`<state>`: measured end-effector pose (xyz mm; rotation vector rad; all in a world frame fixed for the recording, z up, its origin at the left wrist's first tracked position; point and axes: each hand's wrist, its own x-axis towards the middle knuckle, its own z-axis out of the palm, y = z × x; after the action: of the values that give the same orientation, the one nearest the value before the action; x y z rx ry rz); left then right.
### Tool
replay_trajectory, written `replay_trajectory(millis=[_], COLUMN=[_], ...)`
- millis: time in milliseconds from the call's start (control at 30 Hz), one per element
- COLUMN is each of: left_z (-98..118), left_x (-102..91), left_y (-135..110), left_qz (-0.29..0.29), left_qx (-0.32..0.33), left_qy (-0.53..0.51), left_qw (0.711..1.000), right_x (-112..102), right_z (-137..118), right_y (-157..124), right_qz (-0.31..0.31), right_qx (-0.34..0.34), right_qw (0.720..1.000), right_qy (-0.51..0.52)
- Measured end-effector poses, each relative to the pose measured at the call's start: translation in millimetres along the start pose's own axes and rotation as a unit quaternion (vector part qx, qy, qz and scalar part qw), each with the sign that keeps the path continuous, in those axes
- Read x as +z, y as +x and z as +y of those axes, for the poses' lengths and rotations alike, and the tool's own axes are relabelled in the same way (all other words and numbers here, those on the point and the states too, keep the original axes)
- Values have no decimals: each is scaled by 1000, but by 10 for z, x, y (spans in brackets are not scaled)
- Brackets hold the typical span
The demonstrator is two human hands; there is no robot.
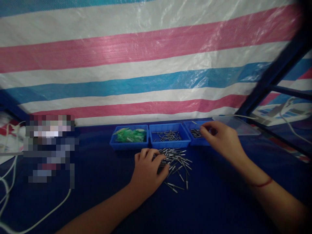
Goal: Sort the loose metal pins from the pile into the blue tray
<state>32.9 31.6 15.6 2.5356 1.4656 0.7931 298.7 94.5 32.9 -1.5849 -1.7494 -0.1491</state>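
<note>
My left hand (148,169) rests on the left side of a loose pile of metal blind rivets (179,161) on the dark blue table. Its fingers are bent and apart, and the thumb and forefinger lie around some of the rivets. Over the right blue bin (198,142), my right hand (220,136) is closed in a pinch. A thin rivet (194,122) sticks out just left of its fingertips. More rivets lie in that bin, partly hidden by the hand, and in the middle blue bin (170,144).
A left blue bin (129,146) holds green and clear plastic pieces (130,135). Behind the bins hangs a striped plastic sheet (136,74). A clear lid (243,127) lies at the back right. White cables (46,216) run along the left; a blurred-out patch covers things there.
</note>
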Motion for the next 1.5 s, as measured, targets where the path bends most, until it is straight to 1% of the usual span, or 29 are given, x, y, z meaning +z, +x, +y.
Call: replay_trajectory(millis=[67,100,167,267,400,533,633,700,833,933,1000,1133,1200,1400,1500], left_z=[-14,-20,-30,-31,-42,-70,-75,-68,-48,-38,-36,-36,-34,-45,-54], left_x=[-3,-6,-16,-27,-22,-18,-30,-40,-43,-40,-41,-46,-47,-44,-40], left_y=[-12,-17,-23,-22,-12,2,12,19,24,21,18,17,18,20,26], left_qz=[-23,-33,-43,-43,-19,-6,7,22,53,81,86,78,71,29,21], left_qx=[7,7,5,4,7,-1,-5,8,54,45,27,0,1,51,61], left_qy=[10,14,16,6,-15,-37,-64,-91,-146,-164,-164,-164,-170,-190,-195], left_qw=[1000,999,999,999,1000,999,998,996,986,982,982,983,983,980,979], right_x=[26,45,76,83,45,42,70,92,123,134,137,128,118,108,105], right_z=[124,154,146,-16,-351,-622,-742,-790,-820,-793,-769,-764,-786,-857,-866], right_y=[30,33,21,-30,-149,-302,-398,-441,-475,-469,-461,-464,-476,-521,-525], right_qz=[-14,-21,-29,-38,-62,-151,-205,-226,-245,-237,-220,-159,-143,-156,-163], right_qx=[-13,-22,-34,-63,-137,-211,-239,-246,-246,-223,-194,-140,-122,-99,-95], right_qw=[997,996,995,997,986,951,928,918,905,902,904,916,917,909,907], right_qy=[-70,-87,-85,-26,74,166,200,214,247,285,312,342,351,375,376])
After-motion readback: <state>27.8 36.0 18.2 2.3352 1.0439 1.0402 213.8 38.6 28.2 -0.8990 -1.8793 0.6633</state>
